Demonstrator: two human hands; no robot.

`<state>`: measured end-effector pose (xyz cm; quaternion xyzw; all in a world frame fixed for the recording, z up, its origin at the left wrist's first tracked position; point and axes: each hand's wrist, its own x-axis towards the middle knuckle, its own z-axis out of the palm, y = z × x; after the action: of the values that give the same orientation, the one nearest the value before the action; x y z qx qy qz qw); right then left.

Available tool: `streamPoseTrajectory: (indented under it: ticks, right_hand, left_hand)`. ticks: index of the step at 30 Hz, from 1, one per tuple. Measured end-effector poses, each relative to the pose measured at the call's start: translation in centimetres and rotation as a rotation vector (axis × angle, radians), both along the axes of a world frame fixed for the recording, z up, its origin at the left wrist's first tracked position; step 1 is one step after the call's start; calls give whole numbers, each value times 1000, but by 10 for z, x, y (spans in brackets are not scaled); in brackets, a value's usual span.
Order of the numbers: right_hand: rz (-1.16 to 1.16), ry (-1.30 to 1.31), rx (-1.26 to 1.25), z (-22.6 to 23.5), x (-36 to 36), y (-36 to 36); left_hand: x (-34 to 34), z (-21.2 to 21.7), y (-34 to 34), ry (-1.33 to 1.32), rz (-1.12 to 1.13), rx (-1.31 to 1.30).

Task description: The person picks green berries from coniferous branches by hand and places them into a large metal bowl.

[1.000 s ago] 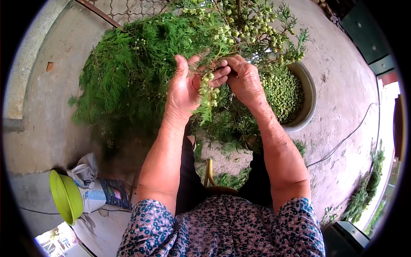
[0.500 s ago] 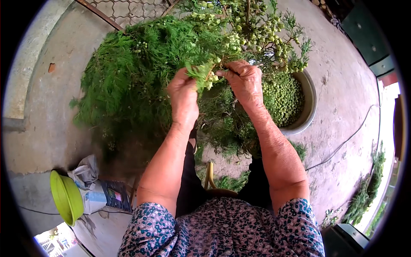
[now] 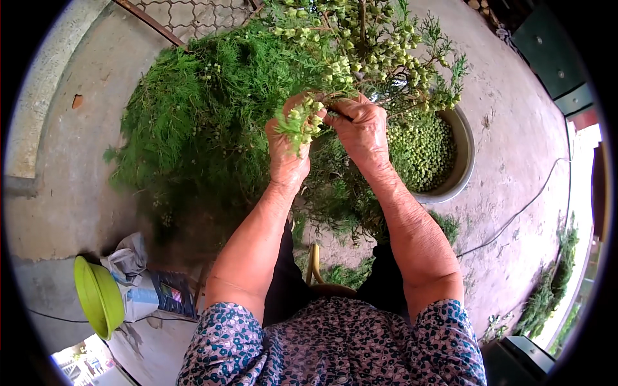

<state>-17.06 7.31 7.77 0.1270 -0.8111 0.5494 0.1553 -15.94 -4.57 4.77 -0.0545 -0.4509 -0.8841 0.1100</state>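
A leafy green branch (image 3: 360, 45) studded with small pale green berries reaches in from the top of the head view. My left hand (image 3: 288, 145) is closed around a sprig of it with a berry cluster (image 3: 299, 121) sticking out of the fist. My right hand (image 3: 360, 125) pinches the same branch just to the right, fingertips touching the left hand. Under my right hand stands a round metal bowl (image 3: 465, 154) filled with loose green berries (image 3: 421, 151).
A big heap of feathery green cuttings (image 3: 193, 122) covers the concrete floor to the left. A lime green plastic bowl (image 3: 96, 296) and a crumpled bag lie at lower left. A thin cable (image 3: 515, 215) runs across the floor on the right. Wire mesh is at the top.
My left hand went from open fingers to a fist around the sprig. Both hands have moved up and slightly right along the branch.
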Motion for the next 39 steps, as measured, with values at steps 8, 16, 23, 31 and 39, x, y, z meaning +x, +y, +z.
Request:
streamPoseTrajectory:
  ticks: [8, 16, 23, 31, 39]
  right_hand:
    - [-77, 108, -53, 6, 17, 4]
    - [35, 220, -109, 25, 29, 8]
    - [5, 300, -101, 22, 24, 9]
    - [350, -456, -894, 24, 25, 20]
    - [421, -461, -1112, 32, 25, 38]
  left_hand:
    - [3, 15, 4, -79, 21, -171]
    - [4, 3, 0, 69, 230, -810]
    - [7, 19, 8, 200, 113, -706]
    - [9, 29, 2, 43, -20, -715]
    - [6, 25, -1, 88, -141, -665]
